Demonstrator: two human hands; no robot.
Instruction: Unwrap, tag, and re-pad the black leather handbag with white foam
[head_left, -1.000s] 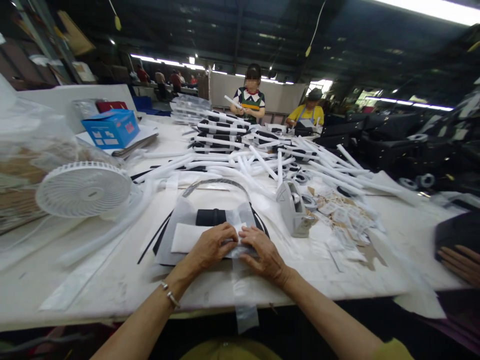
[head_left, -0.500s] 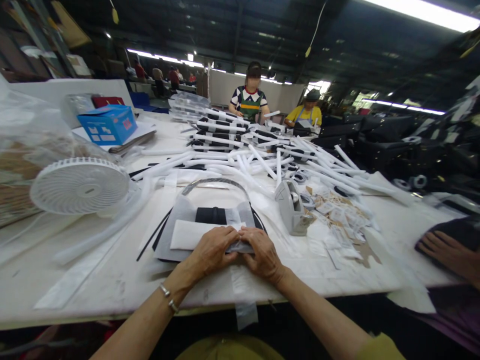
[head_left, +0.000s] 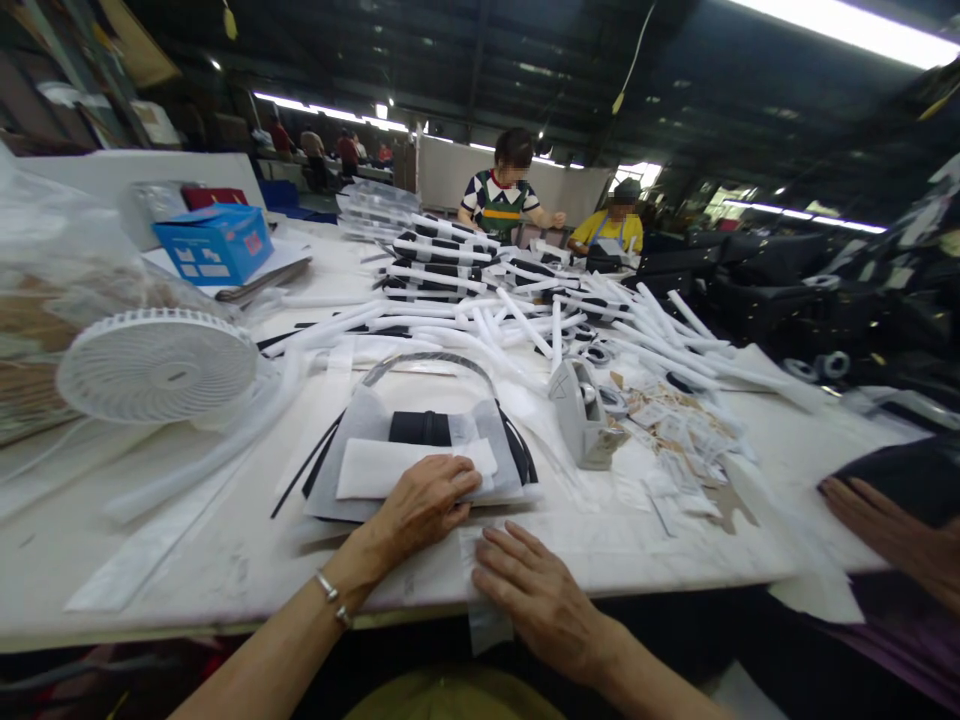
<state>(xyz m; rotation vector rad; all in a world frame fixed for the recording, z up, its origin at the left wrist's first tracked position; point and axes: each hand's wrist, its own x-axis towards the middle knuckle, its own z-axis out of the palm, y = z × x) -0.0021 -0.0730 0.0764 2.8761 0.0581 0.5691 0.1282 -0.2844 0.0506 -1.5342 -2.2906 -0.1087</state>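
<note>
A black bag with a curved handle (head_left: 431, 359) lies on the white table, partly covered by thin grey-white sheets. Across its front is a folded white foam piece (head_left: 375, 470). My left hand (head_left: 431, 492) rests on the foam and the sheet's lower edge, its fingers curled together; what it may pinch is hidden. At the table's front edge, my right hand (head_left: 529, 590) lies with fingers stretched over a clear strip (head_left: 487, 628) that hangs down from the edge.
A grey tape dispenser (head_left: 585, 415) stands right of the bag, beside paper tags (head_left: 675, 430). White tubes (head_left: 517, 330) pile up behind. On the left are a fan (head_left: 161, 365) and a blue box (head_left: 216, 243). Another person's hand (head_left: 885, 525) is at right.
My right hand has come off the bag's front, moving down to the strip at the table edge, and its fingers have spread. My left hand has barely moved. The person opposite has raised an arm.
</note>
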